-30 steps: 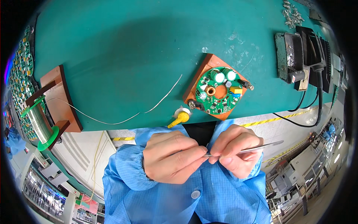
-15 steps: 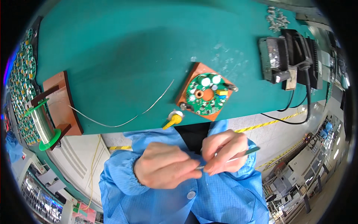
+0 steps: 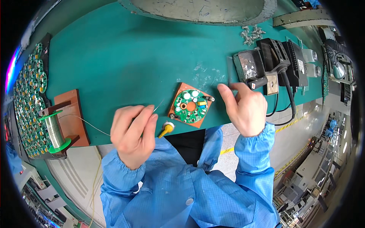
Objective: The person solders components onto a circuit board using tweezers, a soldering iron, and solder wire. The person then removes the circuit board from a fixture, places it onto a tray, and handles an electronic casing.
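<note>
Pinching the solder wire (image 3: 156,107) in left hand (image 3: 133,135), tip just left of the round green circuit board (image 3: 191,106) on its brown holder (image 3: 178,114); right hand (image 3: 245,110) loosely curled near the soldering iron stand (image 3: 258,72), grip unclear. Best to keep the wire end short and steady

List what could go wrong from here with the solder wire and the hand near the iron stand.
The left hand pinches the thin solder wire near its free end; a tug could topple the spool. The right hand hovers beside the soldering iron stand, so a burn seems possible. Either hand might nudge the round circuit board.
</note>
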Available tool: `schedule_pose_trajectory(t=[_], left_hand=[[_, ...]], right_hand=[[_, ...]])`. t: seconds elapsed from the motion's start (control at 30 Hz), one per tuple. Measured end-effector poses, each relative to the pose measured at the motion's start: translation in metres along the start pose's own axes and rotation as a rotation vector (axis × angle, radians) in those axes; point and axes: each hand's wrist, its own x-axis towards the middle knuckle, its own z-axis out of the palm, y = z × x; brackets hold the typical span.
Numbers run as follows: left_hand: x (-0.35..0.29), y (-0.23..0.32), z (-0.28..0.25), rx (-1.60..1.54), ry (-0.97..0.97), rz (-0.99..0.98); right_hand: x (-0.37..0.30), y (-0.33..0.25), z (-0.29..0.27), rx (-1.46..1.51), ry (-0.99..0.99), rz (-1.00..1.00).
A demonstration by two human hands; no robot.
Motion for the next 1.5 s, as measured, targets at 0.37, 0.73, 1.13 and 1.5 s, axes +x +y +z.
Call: schedule_pose_trajectory(t=[0.37,0.73,1.13,1.5], left_hand=[[-0.013,0.022,-0.002,-0.514,-0.038,-0.083],[-0.027,0.026,0.023,-0.17,0.052,0.05],[-0.019,0.017,0.046,-0.2,0.204,0.061],[-0.02,0.012,0.051,-0.262,0.234,0.086]], right_hand=[[-0.044,0.131,0.007,1.78,0.57,0.375],[-0.08,0.088,-0.006,0.926,0.97,0.446],[-0.078,0.021,0.007,1.053,0.323,-0.4],[-0.052,0.008,0.0,0.889,0.138,-0.555]])
